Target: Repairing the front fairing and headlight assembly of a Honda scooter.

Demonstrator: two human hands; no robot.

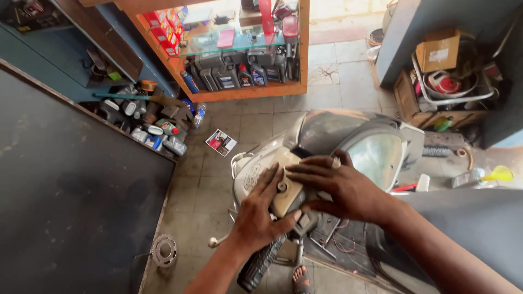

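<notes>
1. Pressing both hands on the scooter's handlebar cover (287,188), the person stands over the front of the scooter (348,141), which is parked on the tiled floor (218,185).
2. The left hand (261,209) lies flat with fingers spread across the cover's left side, its thumb hooked under the lower edge; it grasps nothing else.
3. The right hand (340,185) rests on top from the right, fingers stretched over the cover's upper edge, likewise unclenched and flat against the panel.
4. The cover sits at the scooter's head, just behind the headlight (376,155) and above the black handle (260,265); loose wires (340,239) show beside it.
5. To handle this well, it seems wise to keep pressure even from both sides, line up the edges before pushing, and keep the wires from being pinched.
6. A toothed metal disc (164,249) lies on the floor to the left, well apart, near a heap of bottles (155,128).
</notes>
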